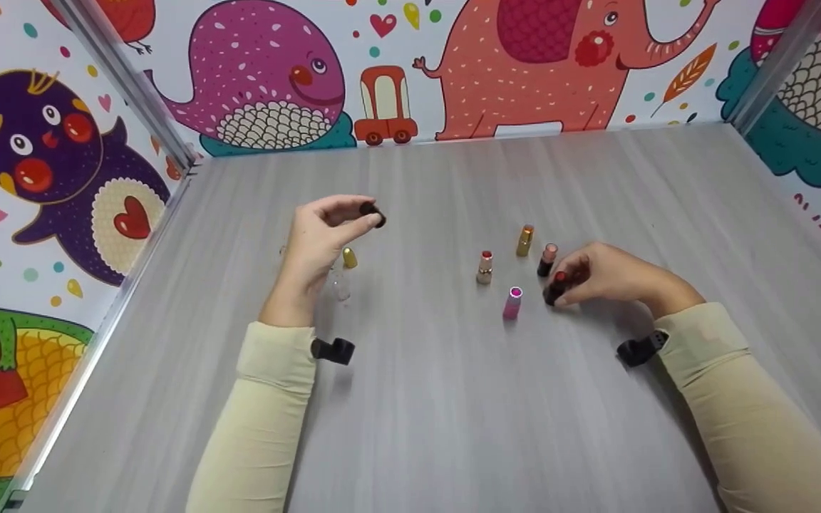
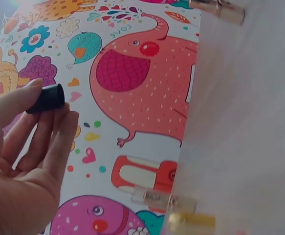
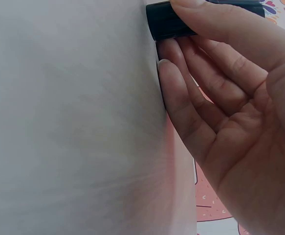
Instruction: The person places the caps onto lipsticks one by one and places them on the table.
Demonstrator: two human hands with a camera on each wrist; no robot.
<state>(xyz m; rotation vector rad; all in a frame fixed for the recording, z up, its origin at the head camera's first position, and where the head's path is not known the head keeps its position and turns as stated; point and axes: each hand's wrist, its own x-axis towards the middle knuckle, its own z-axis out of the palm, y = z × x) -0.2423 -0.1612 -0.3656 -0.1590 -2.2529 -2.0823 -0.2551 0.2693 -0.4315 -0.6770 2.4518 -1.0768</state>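
Between thumb and fingers, my left hand (image 1: 321, 239) pinches a black cap (image 1: 373, 214), held above the table; the left wrist view shows the cap (image 2: 49, 99) with its hollow end facing away from the palm. My right hand (image 1: 606, 274) grips a black lipstick (image 1: 556, 288) with a red tip, its base at the tabletop. In the right wrist view its black tube (image 3: 169, 20) lies between thumb and fingers. Close by stand a black lipstick with a pinkish tip (image 1: 547, 260), a gold one (image 1: 524, 241), a red-tipped one (image 1: 484, 268) and a magenta one (image 1: 513, 303).
A gold cap (image 1: 350, 258) and a clear cap (image 1: 341, 286) are on the table (image 1: 410, 399) beside my left wrist. Another small item, partly hidden, shows left of that hand. Printed panels (image 1: 410, 71) with cartoon animals border the table at the back and sides.
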